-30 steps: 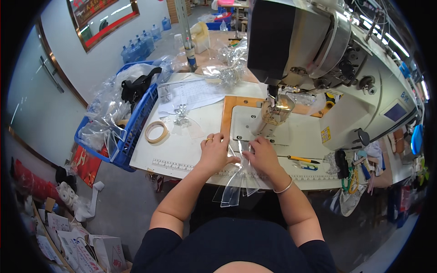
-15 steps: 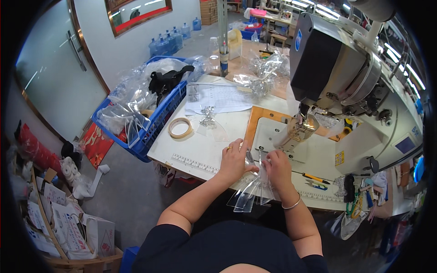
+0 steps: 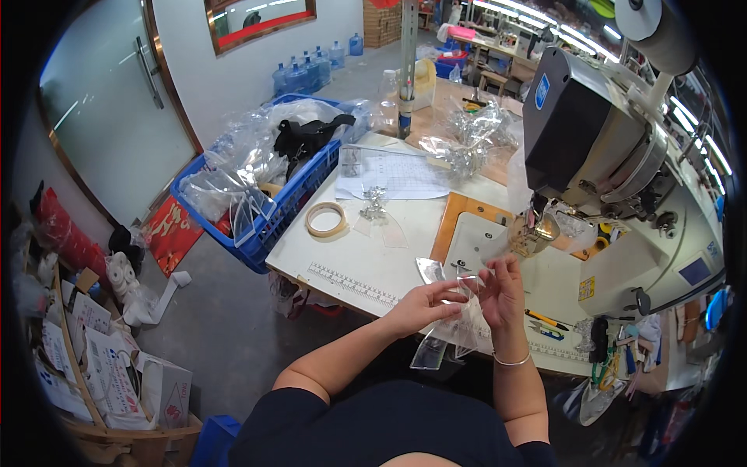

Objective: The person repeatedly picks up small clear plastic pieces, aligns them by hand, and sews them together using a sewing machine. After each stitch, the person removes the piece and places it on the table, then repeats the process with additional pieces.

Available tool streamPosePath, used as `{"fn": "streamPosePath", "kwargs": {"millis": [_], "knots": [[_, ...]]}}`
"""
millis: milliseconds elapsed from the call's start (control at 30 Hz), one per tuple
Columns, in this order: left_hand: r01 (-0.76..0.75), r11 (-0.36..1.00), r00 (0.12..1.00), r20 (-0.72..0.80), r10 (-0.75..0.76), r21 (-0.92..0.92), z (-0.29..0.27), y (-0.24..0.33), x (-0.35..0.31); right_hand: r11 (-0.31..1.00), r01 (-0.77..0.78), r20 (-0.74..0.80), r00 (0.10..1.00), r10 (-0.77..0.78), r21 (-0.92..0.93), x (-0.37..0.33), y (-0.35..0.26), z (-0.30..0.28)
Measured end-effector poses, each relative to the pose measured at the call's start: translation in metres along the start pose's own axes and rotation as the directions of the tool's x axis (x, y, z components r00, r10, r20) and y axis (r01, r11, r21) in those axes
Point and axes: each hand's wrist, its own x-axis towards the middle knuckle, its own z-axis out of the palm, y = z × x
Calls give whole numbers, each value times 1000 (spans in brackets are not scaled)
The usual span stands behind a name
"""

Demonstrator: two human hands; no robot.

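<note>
A bundle of thin clear plastic pieces (image 3: 467,328) hangs between my hands at the front edge of the sewing table, its lower ends dangling past the edge. My left hand (image 3: 424,307) pinches the plastic from the left, fingers pointing right. On the other side, my right hand (image 3: 502,294) has the upper part between thumb and fingers, its fingertips raised below the needle area. A shiny clear flap sticks out beyond the left fingers. Exact finger contact is partly lost in the glare. The sewing machine (image 3: 576,132) stands just beyond my right hand.
Tape roll (image 3: 327,219), clear pieces with small metal parts (image 3: 373,204) and a paper sheet (image 3: 397,173) lie left on the table. A blue crate (image 3: 261,233) of plastic stands beside it. An orange pen (image 3: 546,320) and thread snips (image 3: 547,331) lie right. Bagged plastic (image 3: 471,140) sits behind.
My hands have lifted from the machine bed toward me with the plastic. The right fingers have risen and the left fingers have straightened. The view has shifted slightly left.
</note>
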Motion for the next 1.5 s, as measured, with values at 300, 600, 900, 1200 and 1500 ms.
{"fn": "streamPosePath", "kwargs": {"millis": [300, 600, 900, 1200, 1500], "knots": [[75, 996, 984, 160, -81, 43, -4, 1, 3, 954, -20, 1, 1000, 22, -299, -8, -7, 25], [74, 711, 995, 98, -7, -699, 8, 15, 17, 537, -42, 6, 996, 86, -842, -23, -2, -8], [61, 858, 995, -42, -96, -509, 2, -8, 13, 154, 104, 33, 913, -406, -983, 47, -107, -93], [-31, 860, 980, -185, -74, -510, 11, 2, 7, -14, 31, 34, 853, -521, -999, 104, -109, -126], [-171, 865, 956, -293, 29, -472, -12, -9, -9, 846, -44, -359, 916, -177, -531, 73, -142, -111]]}}
